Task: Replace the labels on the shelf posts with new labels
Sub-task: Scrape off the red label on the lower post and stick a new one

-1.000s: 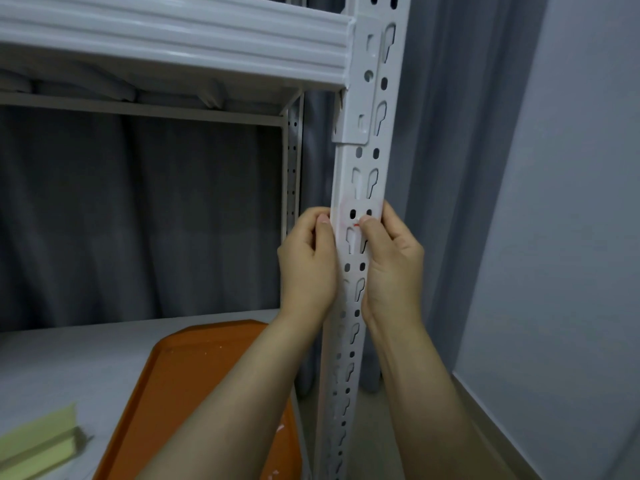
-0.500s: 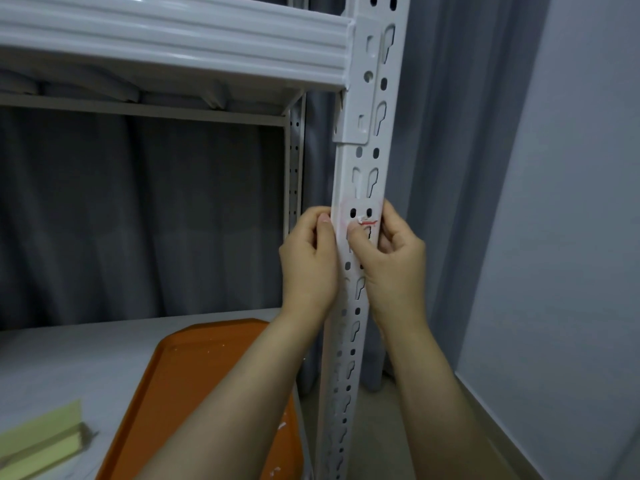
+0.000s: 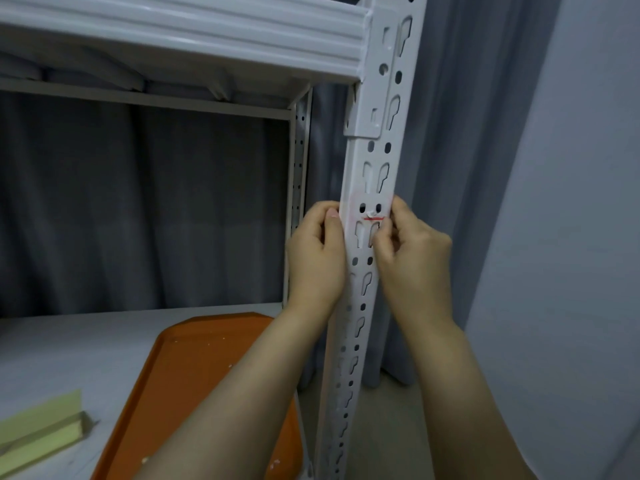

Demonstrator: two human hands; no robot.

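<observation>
A white perforated shelf post runs up the middle of the view. On its front sit torn remnants of a white label with a red line. My left hand curls around the post's left edge, thumb pressed on the corner. My right hand is on the post's right side, its thumb and fingers bent at the label scrap's right end. Whether they pinch the scrap or only scrape it, I cannot tell.
An orange tray flecked with paper bits lies on the lower shelf board. A yellow-green pad rests at the bottom left. A white shelf beam crosses overhead. Grey curtains and a wall stand right.
My right thumb has slid from the middle of the post's face towards its right edge, baring more of the post and the red-lined scrap. My left hand has stayed put.
</observation>
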